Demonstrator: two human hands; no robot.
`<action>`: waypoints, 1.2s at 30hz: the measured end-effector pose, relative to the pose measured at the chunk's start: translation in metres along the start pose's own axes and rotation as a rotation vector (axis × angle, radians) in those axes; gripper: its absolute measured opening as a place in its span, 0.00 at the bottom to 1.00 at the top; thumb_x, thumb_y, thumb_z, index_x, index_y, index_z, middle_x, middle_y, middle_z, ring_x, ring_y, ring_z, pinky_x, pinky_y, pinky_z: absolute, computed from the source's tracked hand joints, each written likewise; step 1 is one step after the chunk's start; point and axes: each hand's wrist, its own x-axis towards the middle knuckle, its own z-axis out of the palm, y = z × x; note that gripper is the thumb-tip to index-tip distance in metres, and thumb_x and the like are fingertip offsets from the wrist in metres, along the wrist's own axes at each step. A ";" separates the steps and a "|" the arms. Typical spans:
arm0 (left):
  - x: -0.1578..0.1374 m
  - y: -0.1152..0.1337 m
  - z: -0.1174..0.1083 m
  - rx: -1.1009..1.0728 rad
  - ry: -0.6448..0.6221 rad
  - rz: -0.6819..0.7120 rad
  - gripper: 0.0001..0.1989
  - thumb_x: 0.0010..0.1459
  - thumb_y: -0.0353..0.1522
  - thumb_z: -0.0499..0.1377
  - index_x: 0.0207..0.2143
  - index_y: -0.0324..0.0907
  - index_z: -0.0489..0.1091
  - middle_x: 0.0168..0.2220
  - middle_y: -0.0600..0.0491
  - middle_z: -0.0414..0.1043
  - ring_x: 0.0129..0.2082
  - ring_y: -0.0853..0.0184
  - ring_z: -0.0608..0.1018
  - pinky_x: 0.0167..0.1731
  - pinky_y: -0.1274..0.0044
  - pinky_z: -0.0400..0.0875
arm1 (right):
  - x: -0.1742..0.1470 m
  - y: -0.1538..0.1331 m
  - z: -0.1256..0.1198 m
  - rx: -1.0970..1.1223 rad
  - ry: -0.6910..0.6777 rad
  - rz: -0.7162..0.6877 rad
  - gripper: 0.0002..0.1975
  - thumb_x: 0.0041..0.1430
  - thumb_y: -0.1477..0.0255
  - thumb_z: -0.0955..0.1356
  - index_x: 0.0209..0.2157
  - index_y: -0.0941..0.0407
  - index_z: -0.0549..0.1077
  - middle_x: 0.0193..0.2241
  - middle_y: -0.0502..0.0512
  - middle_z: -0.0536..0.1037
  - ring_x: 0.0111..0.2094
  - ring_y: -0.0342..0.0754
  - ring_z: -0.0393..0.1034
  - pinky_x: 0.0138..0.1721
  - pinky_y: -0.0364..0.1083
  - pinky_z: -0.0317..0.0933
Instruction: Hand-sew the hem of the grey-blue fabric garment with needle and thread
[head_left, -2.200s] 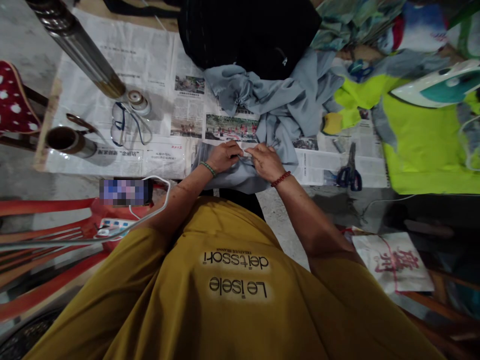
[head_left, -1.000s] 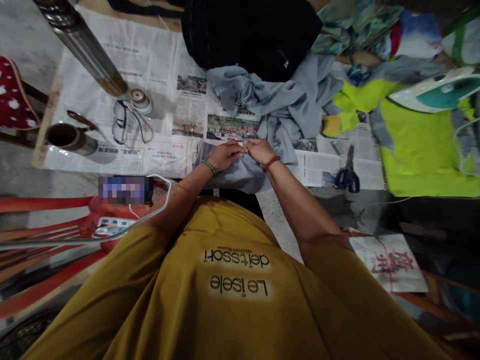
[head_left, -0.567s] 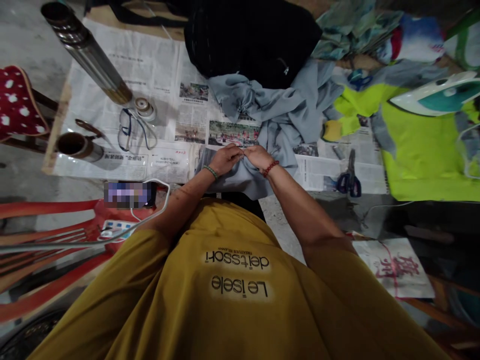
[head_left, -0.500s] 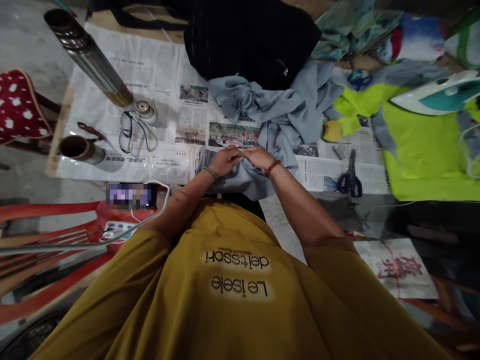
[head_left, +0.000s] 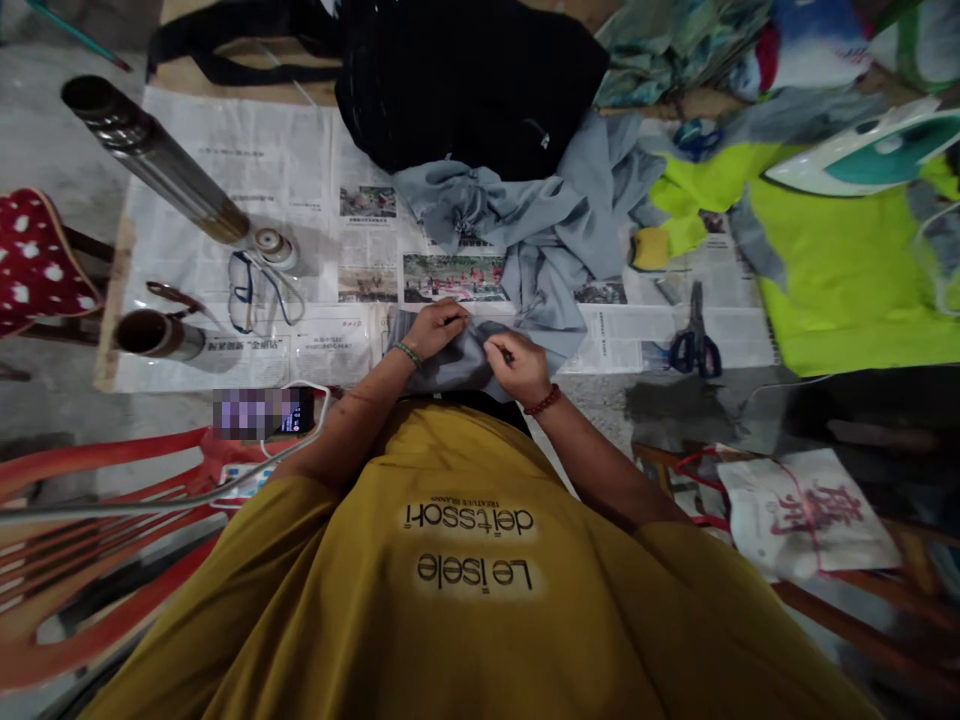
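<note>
Dim light: the black bag (head_left: 465, 85) by the far edge of the table (head_left: 124, 258) lacks detail; grey cloth (head_left: 555, 215) softly shaded, flask (head_left: 169, 175) glinting, red chair (head_left: 67, 470) stretched.

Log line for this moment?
left hand: pinching grey cloth | right hand: fingers curled, held item unclear | scissors: on newspaper

A mustard shirt (head_left: 450, 650) bears black lettering (head_left: 474, 572); beyond it sit a green bracelet (head_left: 409, 354), left, a red bracelet (head_left: 543, 402), right.
</note>
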 end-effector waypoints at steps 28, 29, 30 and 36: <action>0.003 -0.008 -0.002 0.041 -0.018 0.044 0.08 0.61 0.35 0.59 0.30 0.42 0.73 0.30 0.53 0.71 0.33 0.67 0.74 0.41 0.74 0.72 | 0.038 0.030 0.041 -0.092 0.034 -0.164 0.12 0.71 0.66 0.60 0.38 0.52 0.73 0.39 0.59 0.78 0.45 0.53 0.70 0.52 0.51 0.63; 0.003 -0.008 -0.001 0.046 -0.004 0.041 0.08 0.60 0.35 0.60 0.29 0.42 0.72 0.30 0.54 0.70 0.33 0.67 0.73 0.40 0.74 0.71 | 0.038 0.029 0.041 -0.053 0.068 -0.139 0.13 0.71 0.65 0.59 0.38 0.52 0.72 0.38 0.59 0.77 0.44 0.53 0.70 0.51 0.51 0.64; 0.003 -0.008 -0.001 0.051 0.011 0.038 0.07 0.59 0.35 0.60 0.29 0.42 0.71 0.29 0.54 0.70 0.33 0.68 0.73 0.40 0.74 0.71 | 0.039 0.028 0.042 -0.018 0.098 -0.110 0.13 0.71 0.64 0.59 0.37 0.52 0.71 0.37 0.58 0.77 0.43 0.53 0.70 0.50 0.51 0.64; 0.003 -0.009 0.001 0.050 0.022 0.029 0.11 0.59 0.34 0.60 0.24 0.42 0.66 0.26 0.56 0.64 0.30 0.69 0.70 0.36 0.75 0.69 | 0.041 0.018 0.043 0.040 0.143 -0.057 0.13 0.70 0.61 0.60 0.35 0.52 0.69 0.36 0.57 0.75 0.42 0.52 0.69 0.49 0.50 0.65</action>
